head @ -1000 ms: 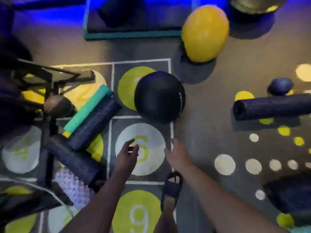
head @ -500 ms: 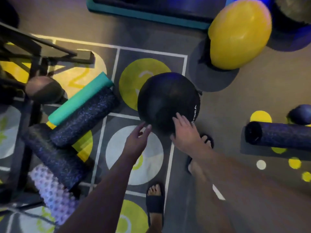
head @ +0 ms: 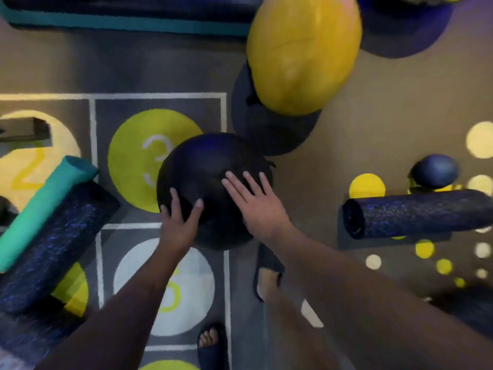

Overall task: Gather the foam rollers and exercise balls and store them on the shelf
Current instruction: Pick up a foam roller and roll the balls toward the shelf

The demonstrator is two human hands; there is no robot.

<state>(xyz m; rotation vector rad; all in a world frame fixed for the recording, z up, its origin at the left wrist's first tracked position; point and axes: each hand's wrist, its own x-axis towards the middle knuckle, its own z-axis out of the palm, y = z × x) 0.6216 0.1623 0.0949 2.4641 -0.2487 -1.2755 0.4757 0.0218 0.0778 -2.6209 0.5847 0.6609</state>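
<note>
On the numbered floor mat, left hand and right hand rest spread-fingered on the black ball, likely heavy and smooth, best cradled from both sides underneath.

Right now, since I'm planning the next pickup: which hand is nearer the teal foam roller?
Left. The left hand touches the black ball on its left, toward the teal foam roller; the right hand lies on its right, farther off.
</note>
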